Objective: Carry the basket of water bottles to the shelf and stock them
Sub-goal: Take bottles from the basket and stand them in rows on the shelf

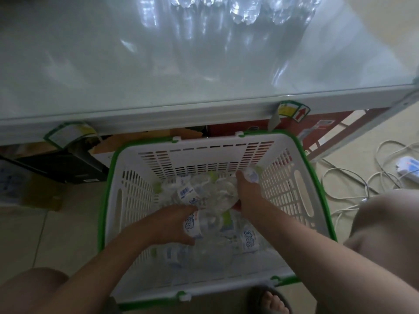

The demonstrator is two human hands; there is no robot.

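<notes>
A white basket with a green rim (301, 200) stands on the floor in front of the shelf (136, 75). Several clear water bottles with white labels lie inside it. My left hand (167, 225) grips one bottle (199, 225) near the basket's middle. My right hand (246, 193) reaches further in and holds another bottle (220, 196) lying across the pile. More bottles (244, 10) stand at the back of the white shelf top, only their bases showing.
Cardboard boxes (249, 128) sit under the shelf, behind the basket. White cables and a power strip (405, 166) lie on the tiled floor to the right. My sandalled foot (269, 300) is just behind the basket's near rim.
</notes>
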